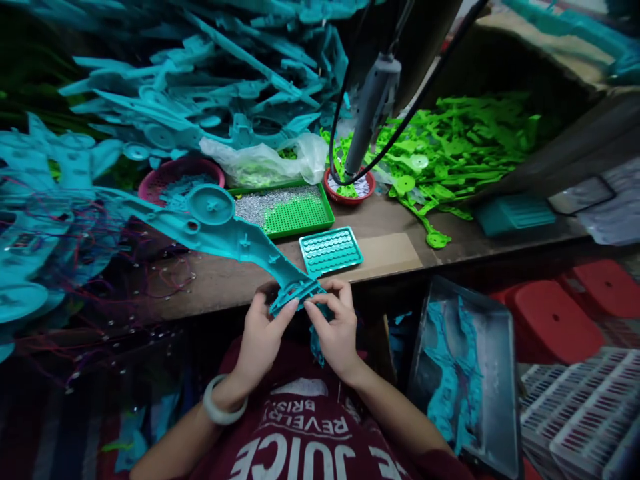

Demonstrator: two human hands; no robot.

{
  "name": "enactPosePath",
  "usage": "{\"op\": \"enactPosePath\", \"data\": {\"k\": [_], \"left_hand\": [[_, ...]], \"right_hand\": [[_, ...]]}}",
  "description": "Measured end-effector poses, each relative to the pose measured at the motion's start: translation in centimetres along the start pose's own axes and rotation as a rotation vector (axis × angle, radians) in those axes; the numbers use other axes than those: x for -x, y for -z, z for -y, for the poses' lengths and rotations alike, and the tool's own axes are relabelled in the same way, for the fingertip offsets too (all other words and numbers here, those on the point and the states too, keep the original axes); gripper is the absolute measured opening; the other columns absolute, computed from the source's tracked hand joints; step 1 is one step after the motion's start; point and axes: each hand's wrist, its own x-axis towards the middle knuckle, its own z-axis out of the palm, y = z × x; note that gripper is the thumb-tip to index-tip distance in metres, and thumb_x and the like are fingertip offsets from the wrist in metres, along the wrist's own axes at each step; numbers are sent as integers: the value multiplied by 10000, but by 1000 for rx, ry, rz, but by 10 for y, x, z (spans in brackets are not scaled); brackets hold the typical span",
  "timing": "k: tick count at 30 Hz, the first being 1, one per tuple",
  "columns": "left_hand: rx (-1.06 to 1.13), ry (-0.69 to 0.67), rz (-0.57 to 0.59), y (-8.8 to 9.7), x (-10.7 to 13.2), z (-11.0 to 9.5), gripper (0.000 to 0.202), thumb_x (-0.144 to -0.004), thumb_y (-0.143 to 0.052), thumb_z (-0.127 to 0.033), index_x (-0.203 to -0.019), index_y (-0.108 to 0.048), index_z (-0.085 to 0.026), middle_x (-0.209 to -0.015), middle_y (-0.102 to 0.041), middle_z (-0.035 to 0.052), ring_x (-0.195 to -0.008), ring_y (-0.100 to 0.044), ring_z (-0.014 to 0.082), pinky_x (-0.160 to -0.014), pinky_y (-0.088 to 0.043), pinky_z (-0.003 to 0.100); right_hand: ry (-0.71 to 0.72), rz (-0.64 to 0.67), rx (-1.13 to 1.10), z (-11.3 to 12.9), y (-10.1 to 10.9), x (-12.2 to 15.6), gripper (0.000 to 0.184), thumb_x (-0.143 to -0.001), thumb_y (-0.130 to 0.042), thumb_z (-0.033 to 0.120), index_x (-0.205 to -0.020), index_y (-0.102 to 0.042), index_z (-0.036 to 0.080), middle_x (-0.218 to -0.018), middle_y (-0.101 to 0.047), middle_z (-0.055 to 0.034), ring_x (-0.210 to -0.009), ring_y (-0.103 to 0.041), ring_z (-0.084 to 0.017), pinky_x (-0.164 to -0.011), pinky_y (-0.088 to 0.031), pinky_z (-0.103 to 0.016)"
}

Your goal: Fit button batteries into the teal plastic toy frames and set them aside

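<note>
My left hand (261,340) grips the near end of a long blue plastic moulded part (250,240), with a round dish shape and a hole along its length. The part slants up and left over the worktable. My right hand (337,330) is closed at the same end, thumb and fingers pinched against it; whether a small piece lies between them I cannot make out. Just beyond my hands sits a small teal tray (331,251) with rows of round shapes. A green perforated tray (295,212) behind it bears many small silvery pieces.
A grey electric screwdriver (373,113) hangs on a black cable above a red bowl (350,193). Blue parts (215,80) pile up at the back, green parts (450,147) at right. Tangled wires (100,267) lie left. A grey bin (493,347) and red stools (555,320) stand right.
</note>
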Motion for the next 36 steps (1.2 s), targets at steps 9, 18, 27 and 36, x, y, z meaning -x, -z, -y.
{"op": "enactPosePath", "data": {"k": [9, 18, 27, 36], "left_hand": [[137, 73, 17, -5, -6, 13, 421, -748, -850, -272, -1099, -627, -207, -1062, -726, 14, -994, -680, 163, -918, -512, 267], [155, 119, 12, -7, -8, 18, 444, -747, -843, -301, -1098, -591, -201, -995, -718, 0, -939, -667, 145, -896, -504, 270], [21, 38, -54, -13, -7, 25, 406, -768, -811, -312, -1092, -590, -208, -962, -721, -2, -873, -685, 154, -821, -535, 277], [64, 61, -32, -15, -6, 28, 359, -788, -795, -327, -1069, -605, -209, -959, -728, -4, -884, -685, 150, -824, -539, 261]], "right_hand": [[82, -66, 55, -14, 5, 6, 80, -895, -645, 190, -848, -709, 201, -1064, -514, -72, -1064, -567, -206, -942, -483, -365], [54, -101, 74, -18, 1, 8, 65, -912, -659, 202, -875, -712, 209, -1084, -521, -61, -1080, -573, -197, -956, -476, -360], [11, -247, 66, -21, -18, 6, 67, -918, -657, 232, -859, -679, 209, -1077, -509, -57, -1065, -564, -196, -946, -474, -371], [-7, -211, 94, -24, -11, 7, 91, -881, -706, 228, -796, -685, 204, -1070, -510, -56, -1083, -551, -210, -965, -447, -386]]}}
